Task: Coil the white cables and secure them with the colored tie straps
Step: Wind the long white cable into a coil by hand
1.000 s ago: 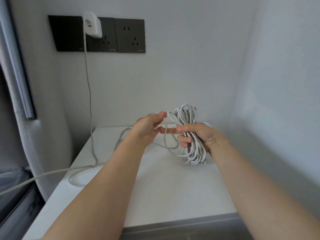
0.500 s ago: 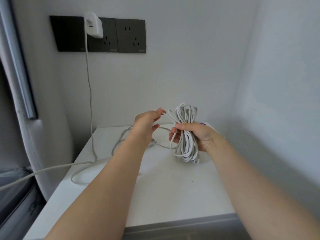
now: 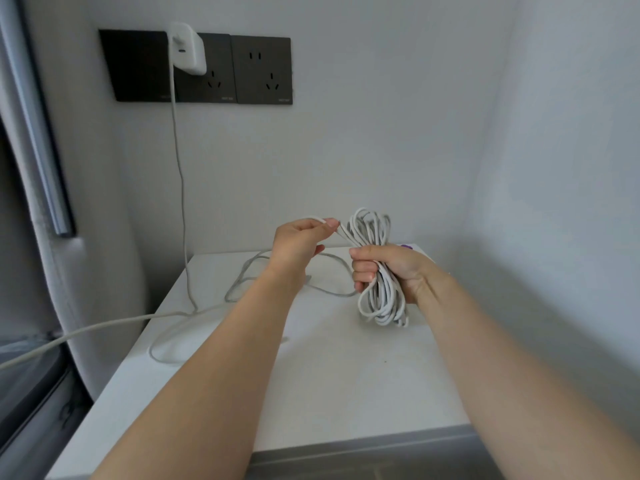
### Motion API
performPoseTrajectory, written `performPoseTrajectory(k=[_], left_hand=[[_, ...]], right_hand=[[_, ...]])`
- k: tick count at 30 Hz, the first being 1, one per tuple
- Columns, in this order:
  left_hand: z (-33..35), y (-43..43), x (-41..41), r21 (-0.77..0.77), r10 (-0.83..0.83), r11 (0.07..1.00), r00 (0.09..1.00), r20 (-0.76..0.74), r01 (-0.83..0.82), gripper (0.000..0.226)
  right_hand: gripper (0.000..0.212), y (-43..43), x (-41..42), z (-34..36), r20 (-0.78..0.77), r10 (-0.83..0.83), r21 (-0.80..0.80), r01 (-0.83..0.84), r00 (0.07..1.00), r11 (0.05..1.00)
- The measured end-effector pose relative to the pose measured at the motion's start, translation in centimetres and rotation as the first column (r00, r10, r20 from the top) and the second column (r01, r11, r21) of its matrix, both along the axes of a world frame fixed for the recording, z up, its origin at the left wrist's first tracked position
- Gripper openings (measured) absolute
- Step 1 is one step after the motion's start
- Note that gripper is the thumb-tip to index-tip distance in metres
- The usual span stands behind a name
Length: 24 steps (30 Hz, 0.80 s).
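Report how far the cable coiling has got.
Done: most cable sits in a coil gripped by the right hand. In hand: the left hand pinches a strand by the coil's top. Left: wind the slack on the table; no strap is on the coil.

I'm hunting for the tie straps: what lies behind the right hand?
A small purple piece shows on the white table behind the right hand. The hand and cable coil hide the rest. I cannot tell what it is.
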<state>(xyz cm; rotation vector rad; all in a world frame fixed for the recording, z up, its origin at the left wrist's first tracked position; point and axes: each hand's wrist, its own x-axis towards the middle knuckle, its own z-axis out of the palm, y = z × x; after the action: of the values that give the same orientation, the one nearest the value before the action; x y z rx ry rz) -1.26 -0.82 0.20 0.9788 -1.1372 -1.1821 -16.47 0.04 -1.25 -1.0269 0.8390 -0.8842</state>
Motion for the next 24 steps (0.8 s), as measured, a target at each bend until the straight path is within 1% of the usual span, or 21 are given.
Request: performPoseTrajectory(k=[1, 4, 6, 8, 10, 11, 13, 14, 16, 18, 22, 24], left_hand=[[0.0, 0.0, 0.0, -0.006, -0.001, 1.0, 1.0, 0.006, 0.001, 0.011], [0.0, 0.1, -0.1, -0.026, 0.003, 1.0, 1.0, 0.015, -0.003, 0.01], [0.0, 0.1, -0.1, -0.039, 0.003, 0.999, 1.0, 0.014, -0.002, 0.008], [0.0, 0.0, -0.1, -0.05, 0.003, 0.999, 1.0, 0.008, -0.002, 0.013], [0.1, 0.0, -0.1, -0.035, 0.027, 0.999, 1.0, -0.002, -0.027, 0.023], [0.1, -0.1, 0.0, -0.009, 0.053, 0.999, 0.999, -0.01, -0.053, 0.028], [0.3, -0.3, 0.3, 0.07, 0.112, 0.991, 0.994, -0.014, -0.11, 0.037], [0.4, -0.3, 0.6, 0.106, 0.138, 0.985, 0.99, -0.006, -0.137, 0.04], [0.4, -0.6, 1.3, 0.146, 0.199, 0.969, 0.98, 0.012, -0.199, 0.038], [0.2, -0.9, 1.9, 0.147, 0.25, 0.956, 0.967, 0.049, -0.254, 0.035], [-0.1, -1.7, 2.4, 0.118, 0.315, 0.936, 0.938, 0.142, -0.332, 0.043], [-0.1, -2.1, 2.7, 0.074, 0.332, 0.928, 0.903, 0.273, -0.364, 0.046]], right_hand=[[0.044, 0.0, 0.0, 0.0, -0.003, 0.012, -0.008, -0.012, 1.0, 1.0], [0.03, 0.1, 0.0, 0.0, 0.008, 0.046, -0.047, -0.045, 0.999, 0.998], [0.026, 0.2, 0.0, 0.0, -0.001, 0.027, -0.067, -0.027, 1.0, 0.997], [0.021, 0.3, 0.1, -0.1, 0.014, -0.005, -0.081, 0.006, 1.0, 0.997], [0.015, 0.3, 0.1, 0.0, 0.087, -0.005, -0.092, 0.013, 0.996, 0.996], [0.017, 0.3, 0.1, 0.0, 0.124, 0.012, -0.095, -0.001, 0.992, 0.995], [0.03, 0.2, -0.1, 0.0, 0.151, 0.049, -0.122, -0.031, 0.987, 0.992], [0.034, 0.2, -0.3, 0.0, 0.146, 0.072, -0.157, -0.048, 0.987, 0.986], [0.036, 0.3, -0.7, 0.0, 0.154, 0.135, -0.243, -0.095, 0.979, 0.965], [0.039, 0.4, -1.1, 0.0, 0.193, 0.206, -0.321, -0.137, 0.959, 0.937], [0.039, 0.5, -1.6, 0.1, 0.267, 0.354, -0.433, -0.217, 0.896, 0.875], [0.038, 0.6, -1.7, 0.3, 0.3, 0.445, -0.487, -0.266, 0.844, 0.832]])
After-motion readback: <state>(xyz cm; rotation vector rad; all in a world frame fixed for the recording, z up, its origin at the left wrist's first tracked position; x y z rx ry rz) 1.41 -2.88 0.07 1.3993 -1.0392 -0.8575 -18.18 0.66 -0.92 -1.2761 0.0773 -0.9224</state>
